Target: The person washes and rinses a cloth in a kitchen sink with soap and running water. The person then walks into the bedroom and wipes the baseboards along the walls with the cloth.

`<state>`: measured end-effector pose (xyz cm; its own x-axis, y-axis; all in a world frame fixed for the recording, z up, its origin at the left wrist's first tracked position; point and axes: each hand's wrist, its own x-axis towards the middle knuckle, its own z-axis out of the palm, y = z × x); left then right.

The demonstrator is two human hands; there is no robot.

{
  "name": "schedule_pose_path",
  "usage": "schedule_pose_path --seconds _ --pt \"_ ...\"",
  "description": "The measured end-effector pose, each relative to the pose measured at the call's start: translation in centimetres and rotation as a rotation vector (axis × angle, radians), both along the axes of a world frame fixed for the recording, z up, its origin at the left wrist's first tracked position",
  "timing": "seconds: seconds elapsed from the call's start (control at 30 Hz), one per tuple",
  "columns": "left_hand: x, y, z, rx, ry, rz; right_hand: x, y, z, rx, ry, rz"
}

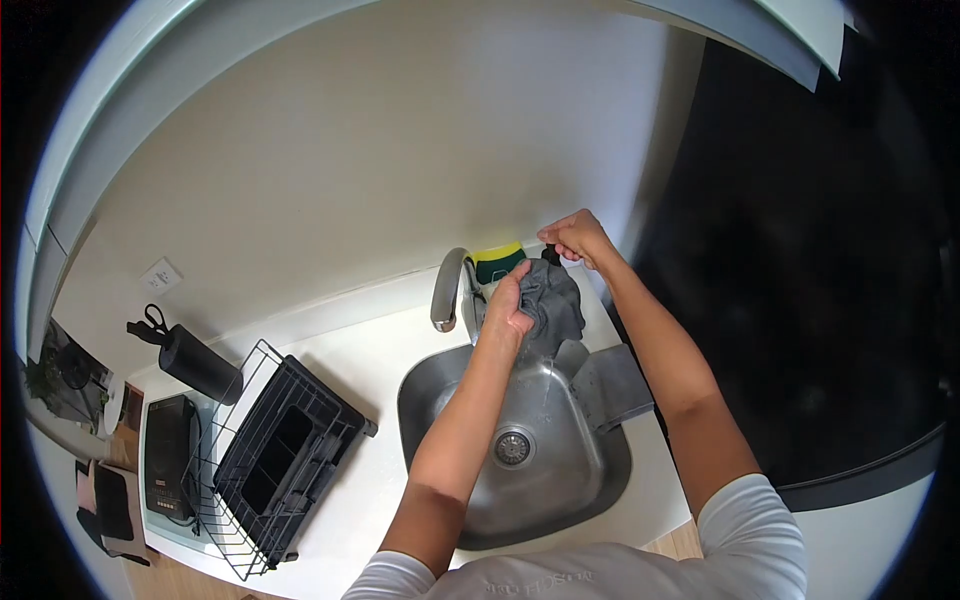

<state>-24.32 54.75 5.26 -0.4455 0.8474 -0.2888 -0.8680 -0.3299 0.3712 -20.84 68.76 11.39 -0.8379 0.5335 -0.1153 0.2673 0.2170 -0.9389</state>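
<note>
My left hand (508, 300) is closed on a crumpled dark grey cloth (552, 302) above the back of the sink. Just behind and to the right, the fingers of my right hand (578, 238) are pinched together. A small black piece (551, 256) shows right below those fingertips, at the top of the cloth; whether I grip it is unclear. Under both forearms lies the stainless steel sink (415, 400). The faucet (449, 290) curves over its back left, beside my left hand. Another grey cloth-like piece (612, 388) hangs over the right rim.
A green and yellow sponge pack (498, 262) stands against the wall behind the faucet. To the left are a black dish rack (290, 460), a black knife holder (200, 365) with scissors, and a black cooktop (170, 455). A tall black surface (800, 280) borders the right side.
</note>
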Motion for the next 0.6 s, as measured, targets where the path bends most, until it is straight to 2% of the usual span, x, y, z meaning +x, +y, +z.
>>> schedule_pose_path --seconds 0.13,0.33,0.4,0.53,0.6 --pt "-0.1 -0.2 -0.7 0.023 0.001 0.007 0.5 -0.6 -1.0 -0.145 0.073 -0.028" --pt "0.3 -0.2 0.3 0.062 -0.04 -0.039 0.4 -1.2 -2.1 -0.065 0.109 -0.106" --pt "1.0 -0.6 0.8 0.06 -0.006 0.034 0.5 -1.7 -2.2 0.025 0.127 -0.125" --pt "2.2 -2.7 0.1 -0.039 0.097 0.004 1.1 -2.2 -2.2 0.088 0.069 -0.11" --pt "3.2 -4.4 -0.9 -0.097 0.136 0.075 1.8 -3.3 -3.4 0.548 0.555 -0.41"
